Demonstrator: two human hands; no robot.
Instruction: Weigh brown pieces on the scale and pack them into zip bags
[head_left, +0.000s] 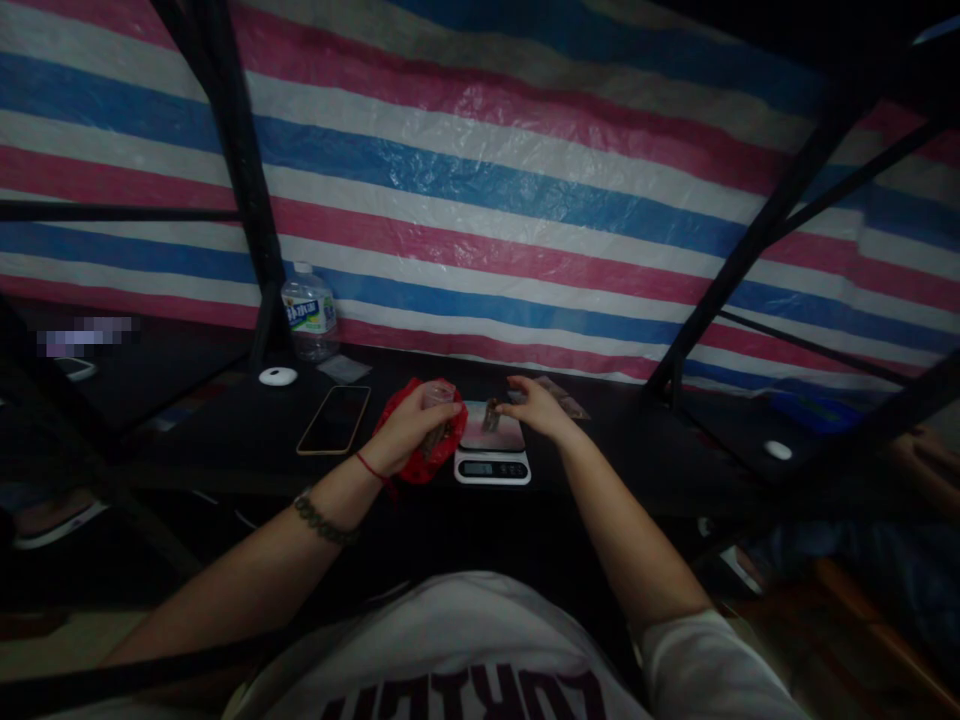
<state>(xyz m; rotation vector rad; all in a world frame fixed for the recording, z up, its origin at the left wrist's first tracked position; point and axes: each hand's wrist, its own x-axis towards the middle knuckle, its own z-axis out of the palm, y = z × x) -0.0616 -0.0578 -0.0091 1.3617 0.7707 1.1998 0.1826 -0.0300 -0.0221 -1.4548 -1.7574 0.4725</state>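
My left hand (405, 430) is closed around a small clear plastic container (437, 395), perhaps a cup, over an opened red plastic bag (421, 466). Brownish pieces (436, 438) show beneath my fingers; their kind is too dark to tell. To the right of the bag sits a white digital kitchen scale (493, 468) with a dark display. A small brown and silvery bundle (491, 415) lies on its plate. My right hand (536, 407) is at the plate's right edge, fingers apart, thumb tip beside or touching the bundle; I cannot tell which.
A smartphone (334, 420), a white oval object (277, 376) and a clear bottle (311, 318) stand or lie to the left. Small plastic packets (566, 397) are behind my right hand. Dark metal posts (251, 190) flank the black table. Another person's arm (930, 460) shows at far right.
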